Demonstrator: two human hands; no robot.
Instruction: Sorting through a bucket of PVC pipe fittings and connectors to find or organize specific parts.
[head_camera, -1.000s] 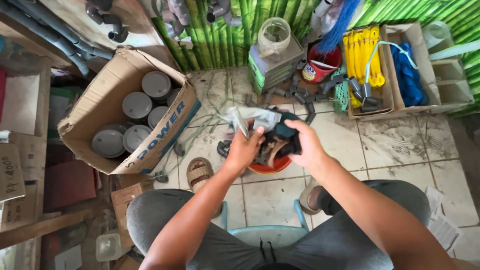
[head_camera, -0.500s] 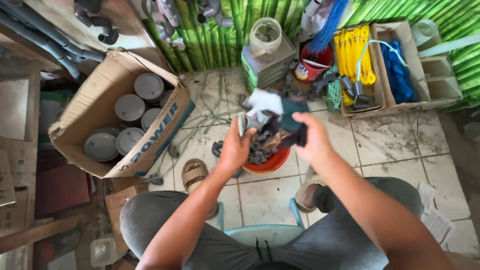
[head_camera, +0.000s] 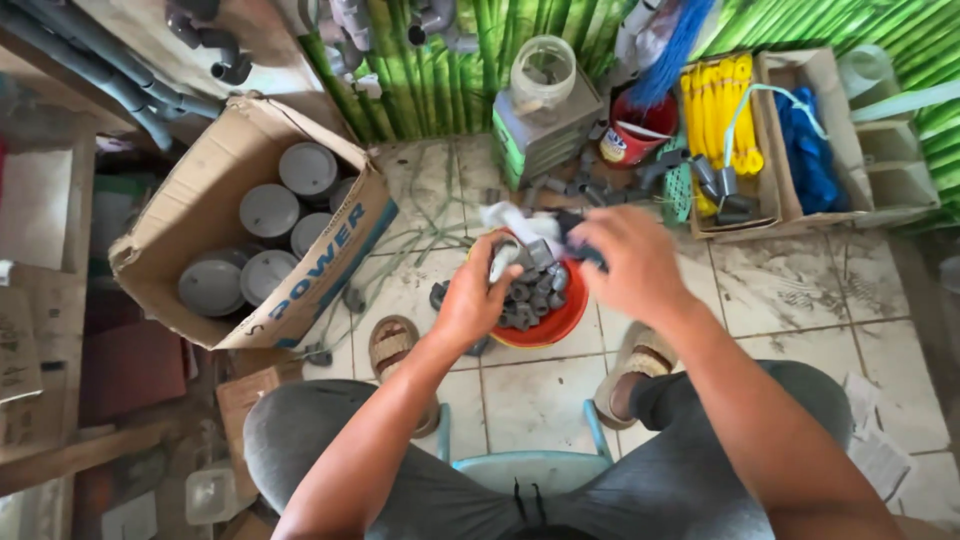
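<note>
The grey pipe fitting (head_camera: 503, 262) sat in the left hand (head_camera: 478, 300), right above a red bowl (head_camera: 560, 322) heaped with more small grey fittings (head_camera: 528, 292). The left fingers were curled shut around that fitting, so only its pale upper end poked out. The right hand (head_camera: 630, 262) was just beside it, fingers closed on something dark and partly white (head_camera: 560, 226) — too blurred to say what exactly. Both hands hovered over the bowl, nearly touching each other.

The bowl stood on the tiled floor (head_camera: 800, 280) between two sandalled feet, and the person sat on a light blue stool (head_camera: 520, 465) with grey trousers showing at the bottom. To the left lay a tipped cardboard box (head_camera: 215, 200) packed with round grey caps (head_camera: 268, 210). Behind the bowl there was a clear plastic jar (head_camera: 543, 68) on top of a grey-green box, a red tub (head_camera: 632, 140) next to it, and further right a cardboard tray with yellow rope (head_camera: 720, 100) and another with blue rope (head_camera: 805, 150). Grey pipes (head_camera: 110, 75) ran along the upper left — bamboo-print green wall behind everything.
</note>
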